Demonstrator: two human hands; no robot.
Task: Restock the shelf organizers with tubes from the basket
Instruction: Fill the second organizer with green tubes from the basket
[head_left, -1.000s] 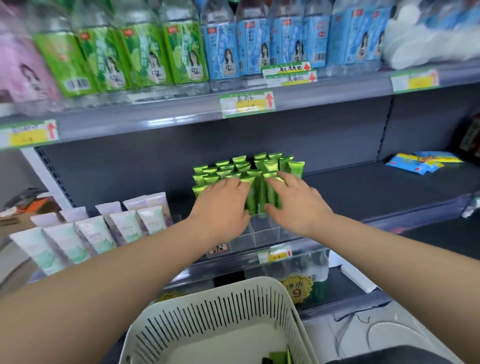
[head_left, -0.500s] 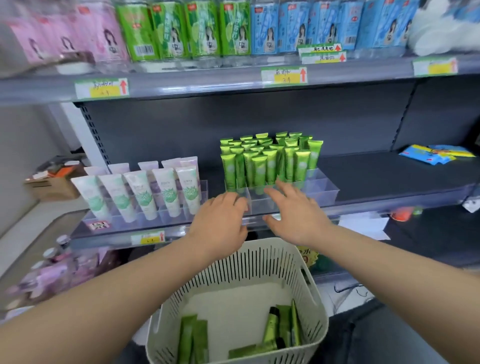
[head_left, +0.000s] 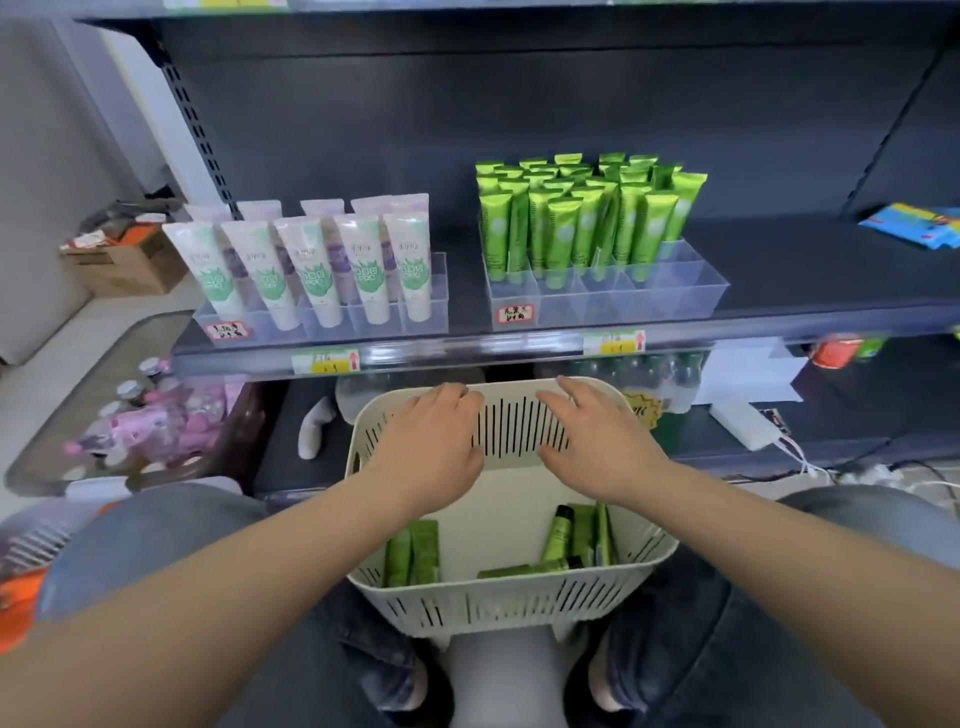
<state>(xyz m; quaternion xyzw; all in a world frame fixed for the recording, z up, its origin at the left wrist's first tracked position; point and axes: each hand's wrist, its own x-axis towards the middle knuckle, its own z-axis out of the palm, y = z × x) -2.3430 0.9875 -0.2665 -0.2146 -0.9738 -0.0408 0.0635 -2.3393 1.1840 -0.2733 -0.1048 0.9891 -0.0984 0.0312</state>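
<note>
The left hand (head_left: 431, 441) and right hand (head_left: 597, 441) are hovering empty, fingers relaxed, over the slotted basket (head_left: 519, 597). Likely next: dipping down for the green tubes (head_left: 561, 535), then filling the clear organizer (head_left: 623, 304).

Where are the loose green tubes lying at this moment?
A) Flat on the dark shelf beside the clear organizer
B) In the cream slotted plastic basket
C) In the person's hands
B: the loose green tubes lie on the bottom of the cream slotted plastic basket; the left hand and right hand above it hold nothing.
</note>
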